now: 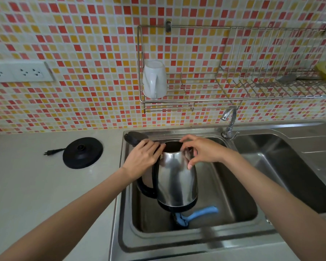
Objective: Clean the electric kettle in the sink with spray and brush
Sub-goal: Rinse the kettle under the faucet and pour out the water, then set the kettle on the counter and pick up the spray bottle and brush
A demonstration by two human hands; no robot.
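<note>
Low in the sink (pixel 233 213), a blue brush (pixel 201 212) lies partly beneath the steel kettle (pixel 177 181). The left hand (pixel 143 157) grips the handle top beside the open lid (pixel 135 138), and the right hand (pixel 201 149) holds the rim. With so light a hold, the kettle could tip on the brush and slip.

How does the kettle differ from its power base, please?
The kettle is shiny steel; the power base is matte black. The kettle is upright in the sink; the power base lies flat on the counter. The left hand and right hand hold the kettle; nothing touches the power base. Both carry black plastic.
</note>
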